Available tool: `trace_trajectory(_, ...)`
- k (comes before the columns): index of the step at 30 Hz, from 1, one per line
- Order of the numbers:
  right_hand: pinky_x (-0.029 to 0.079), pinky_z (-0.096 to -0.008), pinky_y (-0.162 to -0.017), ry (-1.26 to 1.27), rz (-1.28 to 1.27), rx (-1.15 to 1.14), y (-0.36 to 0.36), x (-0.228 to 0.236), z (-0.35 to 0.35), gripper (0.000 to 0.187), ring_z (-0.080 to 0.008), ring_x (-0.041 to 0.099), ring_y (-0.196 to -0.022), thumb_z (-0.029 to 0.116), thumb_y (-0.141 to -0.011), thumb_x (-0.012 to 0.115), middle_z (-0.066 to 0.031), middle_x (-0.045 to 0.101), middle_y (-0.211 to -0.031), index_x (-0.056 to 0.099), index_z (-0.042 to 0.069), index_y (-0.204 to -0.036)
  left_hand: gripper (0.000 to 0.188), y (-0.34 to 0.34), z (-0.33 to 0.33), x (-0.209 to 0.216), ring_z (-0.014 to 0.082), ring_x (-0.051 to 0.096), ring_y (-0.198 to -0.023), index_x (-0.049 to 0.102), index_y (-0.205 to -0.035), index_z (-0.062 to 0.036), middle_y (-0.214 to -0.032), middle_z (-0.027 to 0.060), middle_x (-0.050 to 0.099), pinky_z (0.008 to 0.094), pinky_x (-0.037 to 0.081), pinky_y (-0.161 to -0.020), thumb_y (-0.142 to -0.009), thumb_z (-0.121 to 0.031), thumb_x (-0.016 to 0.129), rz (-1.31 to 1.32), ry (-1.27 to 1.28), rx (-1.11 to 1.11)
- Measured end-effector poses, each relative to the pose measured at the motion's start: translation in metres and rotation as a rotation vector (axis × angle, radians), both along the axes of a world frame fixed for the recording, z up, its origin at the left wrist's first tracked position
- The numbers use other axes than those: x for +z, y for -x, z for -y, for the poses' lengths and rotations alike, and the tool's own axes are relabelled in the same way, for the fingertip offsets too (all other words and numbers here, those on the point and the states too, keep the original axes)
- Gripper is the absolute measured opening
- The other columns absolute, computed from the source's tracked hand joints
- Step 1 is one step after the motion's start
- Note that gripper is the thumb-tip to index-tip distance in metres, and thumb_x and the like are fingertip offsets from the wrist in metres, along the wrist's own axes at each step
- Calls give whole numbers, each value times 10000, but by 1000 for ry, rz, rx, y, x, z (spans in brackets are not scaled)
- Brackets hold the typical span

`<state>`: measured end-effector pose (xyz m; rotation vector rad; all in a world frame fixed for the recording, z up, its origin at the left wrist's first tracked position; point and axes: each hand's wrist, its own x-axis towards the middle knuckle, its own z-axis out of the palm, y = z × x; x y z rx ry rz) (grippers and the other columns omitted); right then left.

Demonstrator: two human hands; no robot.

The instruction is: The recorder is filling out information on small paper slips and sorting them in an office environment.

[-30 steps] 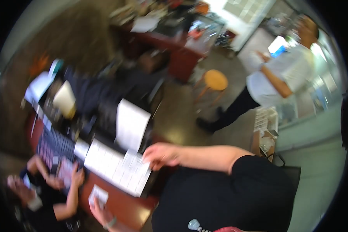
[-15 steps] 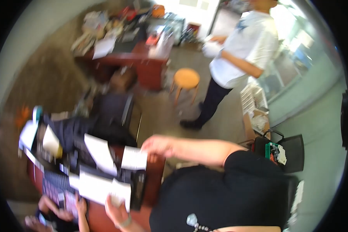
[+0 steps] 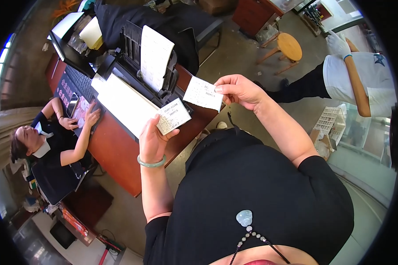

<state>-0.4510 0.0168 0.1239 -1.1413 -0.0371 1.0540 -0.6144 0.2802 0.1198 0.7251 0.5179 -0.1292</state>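
Observation:
My left hand (image 3: 152,143), with a pale green bangle (image 3: 151,162) at the wrist, grips a small printed paper card (image 3: 175,117) between thumb and fingers; whether it is one card or a stack I cannot tell. A printed paper slip (image 3: 202,93) is pinched by one edge in my right hand (image 3: 242,90). Slip and card are close together but apart, both over the desk edge. Just beyond them stands a black printer (image 3: 171,75) with a printed sheet (image 3: 154,57) upright in its back. Long white paper (image 3: 124,102) lies across its front.
A seated person (image 3: 33,141) rests their hands near a phone (image 3: 72,104) and keyboard (image 3: 80,80) on the red-brown desk (image 3: 115,152). A standing person (image 3: 358,79) in white gloves is at the right, near a wooden stool (image 3: 289,47) and a white crate (image 3: 329,123).
My view has swung, bringing the seated person more fully into sight. My left hand has come away from the white paper on the printer, and both hands are now nearer each other.

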Motion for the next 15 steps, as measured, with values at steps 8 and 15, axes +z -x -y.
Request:
trace_trajectory(8, 413, -184, -531, 5, 10, 20, 6, 4, 3, 147, -55, 545, -582, 124, -871, 687, -18, 651, -772, 661, 14, -965, 350, 6, 9, 3, 246, 673, -974, 536, -1205, 49, -1115, 166, 659, 369, 608, -744, -1014, -208, 396, 9, -18, 0)
trace_trajectory(15, 430, -176, -536, 20, 17, 25, 9, 4, 13, 153, -54, 552, -588, 120, -875, 680, -23, 657, -778, 668, 5, -974, 365, 2, 27, 7, 245, 669, -981, 535, -1210, 53, -1127, 168, 655, 360, 605, -740, -1012, -223, 403, -16, -28, -24)
